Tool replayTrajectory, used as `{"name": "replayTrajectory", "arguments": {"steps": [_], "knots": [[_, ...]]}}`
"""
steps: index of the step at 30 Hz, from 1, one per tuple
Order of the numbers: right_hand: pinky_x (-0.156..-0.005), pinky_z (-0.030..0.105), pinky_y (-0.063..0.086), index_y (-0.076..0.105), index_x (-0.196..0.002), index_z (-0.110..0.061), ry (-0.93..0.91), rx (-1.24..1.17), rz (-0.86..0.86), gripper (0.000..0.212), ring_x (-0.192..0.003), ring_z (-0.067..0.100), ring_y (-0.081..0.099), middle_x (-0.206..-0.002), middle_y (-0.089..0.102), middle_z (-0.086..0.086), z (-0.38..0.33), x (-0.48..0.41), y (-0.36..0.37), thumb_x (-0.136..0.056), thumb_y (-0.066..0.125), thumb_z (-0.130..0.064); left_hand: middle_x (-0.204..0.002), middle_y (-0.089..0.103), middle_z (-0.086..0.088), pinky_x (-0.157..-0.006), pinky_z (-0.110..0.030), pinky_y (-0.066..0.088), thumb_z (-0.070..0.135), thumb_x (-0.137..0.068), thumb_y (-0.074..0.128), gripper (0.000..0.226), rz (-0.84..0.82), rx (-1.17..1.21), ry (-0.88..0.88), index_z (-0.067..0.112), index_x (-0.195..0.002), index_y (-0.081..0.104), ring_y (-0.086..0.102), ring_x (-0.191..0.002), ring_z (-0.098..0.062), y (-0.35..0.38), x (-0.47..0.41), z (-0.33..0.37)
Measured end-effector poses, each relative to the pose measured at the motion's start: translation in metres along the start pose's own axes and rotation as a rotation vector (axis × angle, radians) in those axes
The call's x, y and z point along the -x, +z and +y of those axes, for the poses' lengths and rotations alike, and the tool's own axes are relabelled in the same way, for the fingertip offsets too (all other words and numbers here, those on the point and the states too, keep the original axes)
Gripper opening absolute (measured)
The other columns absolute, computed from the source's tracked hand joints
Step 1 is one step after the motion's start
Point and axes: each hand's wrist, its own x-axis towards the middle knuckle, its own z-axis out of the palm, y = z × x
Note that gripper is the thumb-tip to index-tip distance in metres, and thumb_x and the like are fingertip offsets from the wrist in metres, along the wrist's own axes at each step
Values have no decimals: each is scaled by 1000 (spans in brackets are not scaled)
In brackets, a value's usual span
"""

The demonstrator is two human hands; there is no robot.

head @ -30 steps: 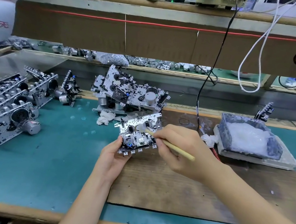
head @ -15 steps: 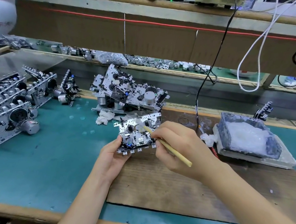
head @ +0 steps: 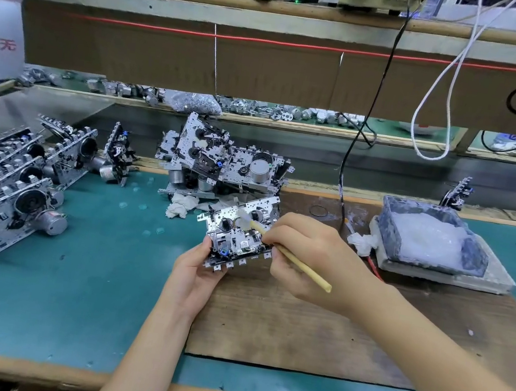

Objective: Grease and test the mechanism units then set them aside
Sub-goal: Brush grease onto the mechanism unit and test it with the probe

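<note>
At bench centre, over left edge of wooden board [head: 296, 330]: mechanism unit [head: 237, 232] tilted, left hand [head: 197, 273] gripping its near edge from below. Right hand [head: 311, 258] curled round wooden brush [head: 294, 258], white tip touching unit's top face; hand hides unit's right end. Just behind: heap of units [head: 221, 162], crumpled tissue [head: 180, 205] at its foot. Left, on green mat [head: 69, 267]: row of units [head: 8, 183]. Right: grease tray [head: 428, 242]; black cable [head: 353, 163] hanging between heap and tray.

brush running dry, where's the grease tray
In the head view the grease tray sits on the right, just right of the right hand.
</note>
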Motion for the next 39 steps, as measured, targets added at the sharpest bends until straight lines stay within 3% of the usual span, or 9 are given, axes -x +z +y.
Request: {"name": "replayTrajectory", "arguments": {"steps": [6,10,17,19,23,26,32,36,39], "knots": [[-56,37,49,66,-83,6,-22,20,-14,14,-64,32,57,-77,61,18,-2,0,-1,-72,57,5,-84,74,-2,-74,-29,49,16,-97,40,47,-12,2,13,13,-70,78,69,-75,-11,-2,0,0],[-54,36,49,67,-83,6,-15,38,-58,14,-63,32,56,-77,60,18,-3,2,-1,-73,57,4,-83,74,-3,-69,-27,54,15,-98,39,48,-11,15,3,12,-70,78,69,-75,-12,0,1,1],[-51,32,45,70,-91,0,191,343,156,17,-60,30,54,-77,58,16,15,17,-7,-81,58,-6,-73,73,1,-63,-26,56,11,-98,40,54,53,55,-5,13,-58,76,68,-71,-11,-1,-2,0],[-57,32,38,65,-92,-4,418,553,21,18,-68,30,53,-86,55,15,24,28,-8,-75,68,-2,-70,72,2,-55,-21,56,10,-99,39,57,44,57,-5,13,-55,75,69,-63,-8,-2,-2,0],[-76,34,27,47,-111,-11,830,749,-328,24,-108,28,41,-123,37,14,32,52,-12,-87,49,-14,-72,73,2,-56,-22,56,11,-99,37,57,14,58,-5,14,-56,75,69,-64,-8,-2,-2,0],[-92,33,31,47,-119,-10,884,761,-512,30,-120,28,36,-130,34,15,29,65,-10,-89,45,-12,-75,74,2,-61,-25,58,11,-99,37,57,11,76,-5,14,-57,76,70,-67,-9,-2,-1,1],[-94,34,34,49,-125,-6,946,666,-780,33,-119,34,36,-135,28,20,23,69,-5,-92,48,-8,-80,71,1,-66,-25,57,12,-98,41,52,34,88,-32,15,-60,76,67,-75,-12,-4,0,0],[-89,32,33,53,-118,-8,918,664,-703,28,-116,30,39,-125,38,14,23,61,-11,-90,49,-7,-78,73,0,-66,-29,58,11,-98,40,53,24,102,-45,13,-59,76,70,-71,-12,-2,0,1],[-75,30,33,58,-103,-8,774,464,-394,19,-103,25,45,-101,43,9,24,49,-9,-91,43,-10,-77,74,-2,-64,-32,59,10,-97,41,52,29,117,-53,11,-59,76,71,-69,-13,0,1,1]]}}
